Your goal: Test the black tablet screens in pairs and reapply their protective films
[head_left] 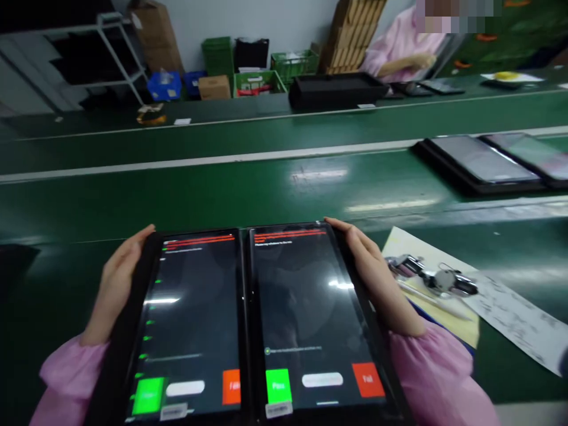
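Observation:
Two tablets lie side by side in a black tray (120,355) right in front of me. The left tablet (190,319) and the right tablet (306,302) both have lit dark screens, with red text at the top and green and red buttons at the bottom. My left hand (116,278) is closed around the tray's left side. On the opposite side, my right hand (373,272) grips the tray's right edge. The fingers under the tray are partly hidden. Both sleeves are pink.
Right of my right hand lie handwritten paper (515,319), a shiny metal object (439,279) and a white pen (439,302). Another black tray (465,186) with tablets sits on the green conveyor (222,195). Across it, a person in pink (399,44) works near a black tray (337,89).

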Demonstrator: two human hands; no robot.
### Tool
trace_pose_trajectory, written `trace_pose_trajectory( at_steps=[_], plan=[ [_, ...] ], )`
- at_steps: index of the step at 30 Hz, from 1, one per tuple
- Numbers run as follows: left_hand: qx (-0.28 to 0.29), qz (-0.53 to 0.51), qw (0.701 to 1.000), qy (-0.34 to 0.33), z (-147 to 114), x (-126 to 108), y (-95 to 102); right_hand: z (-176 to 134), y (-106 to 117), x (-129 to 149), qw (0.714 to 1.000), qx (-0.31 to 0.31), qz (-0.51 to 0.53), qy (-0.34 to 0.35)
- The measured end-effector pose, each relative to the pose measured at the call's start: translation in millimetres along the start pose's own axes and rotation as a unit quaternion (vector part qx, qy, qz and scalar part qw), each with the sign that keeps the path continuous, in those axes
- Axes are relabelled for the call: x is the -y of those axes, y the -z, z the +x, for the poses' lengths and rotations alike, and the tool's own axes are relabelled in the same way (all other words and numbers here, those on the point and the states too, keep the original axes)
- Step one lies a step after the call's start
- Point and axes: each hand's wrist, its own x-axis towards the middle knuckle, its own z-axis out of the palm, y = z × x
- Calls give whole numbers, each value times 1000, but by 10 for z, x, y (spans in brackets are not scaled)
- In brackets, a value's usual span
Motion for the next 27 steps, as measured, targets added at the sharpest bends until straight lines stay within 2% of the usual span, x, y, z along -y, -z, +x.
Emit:
trace_pose_trajectory(
  at_steps=[3, 7, 16, 21, 24, 27],
  plan=[
    [0, 20, 999, -27, -4, 61, 29, -57, -23, 16, 999, -25, -4, 46],
    [-12, 76, 997, -31, -69, 3, 35, -63, 1, 41, 998, -12, -7, 59],
    [34, 41, 996, -65, -7, 31, 13, -21, 23, 27, 997, -24, -66, 31],
    [44, 10, 998, -50, 19, 52, -14, 30, 73, 18, 995, -27, -94, 1],
    [58, 0, 997, -50, 64, 68, -22, 101, 117, -7, 995, 5, -99, -13],
    [84, 1, 995, -50, 135, 79, -32, 184, 121, -8, 995, 48, -92, 4]
  ],
)
